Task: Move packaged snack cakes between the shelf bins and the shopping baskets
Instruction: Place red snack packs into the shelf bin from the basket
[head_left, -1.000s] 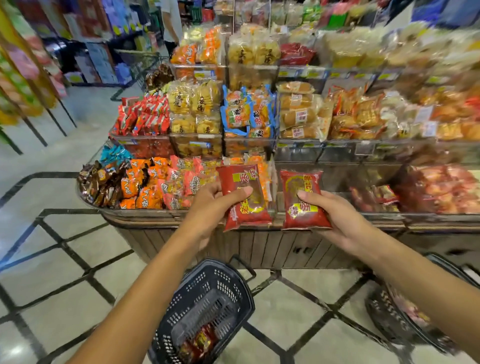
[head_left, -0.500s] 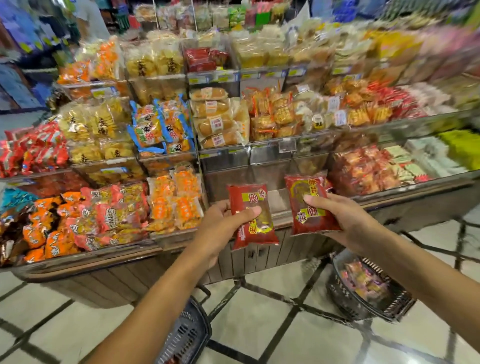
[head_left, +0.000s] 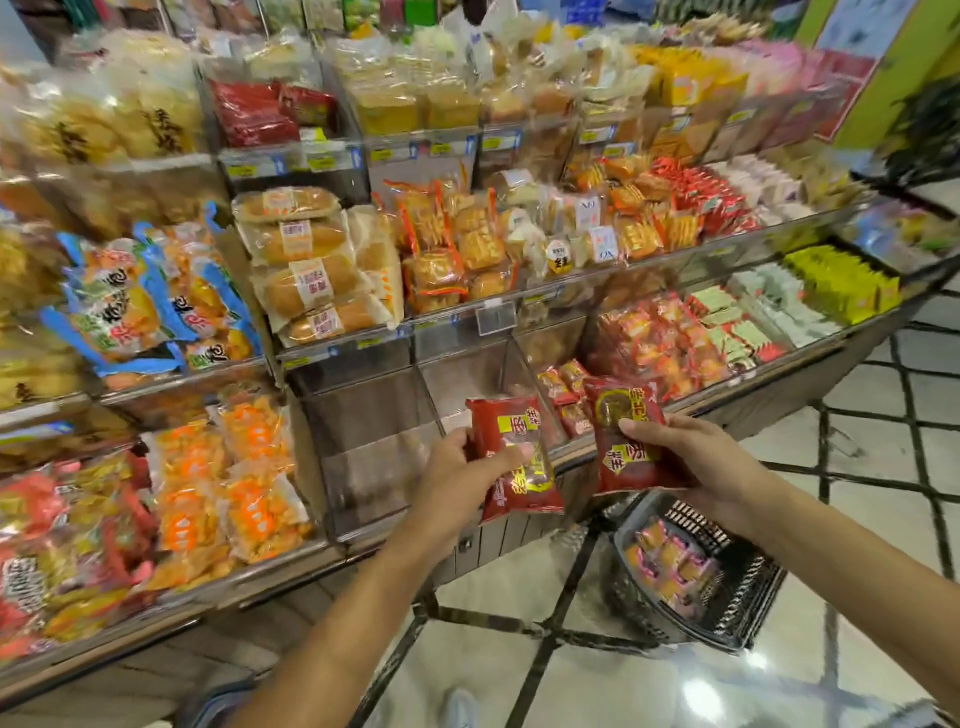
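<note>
A black shopping basket (head_left: 737, 587) on the floor already held pink-wrapped cakes. Above it, the left hand (head_left: 457, 478) pinched 1 red snack cake (head_left: 519, 457) and the right hand (head_left: 696, 457) gripped another red snack cake (head_left: 631, 436), both raised before a nearly empty clear shelf bin (head_left: 467, 384), apparently yet to be placed

Head cam, down-fwd, near shelf bins (head_left: 467, 384)

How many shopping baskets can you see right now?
2. One black basket sits on the floor at right, below the right hand, holding pink packs. Only a rim sliver of another basket shows at the bottom edge, near the left arm.
</note>
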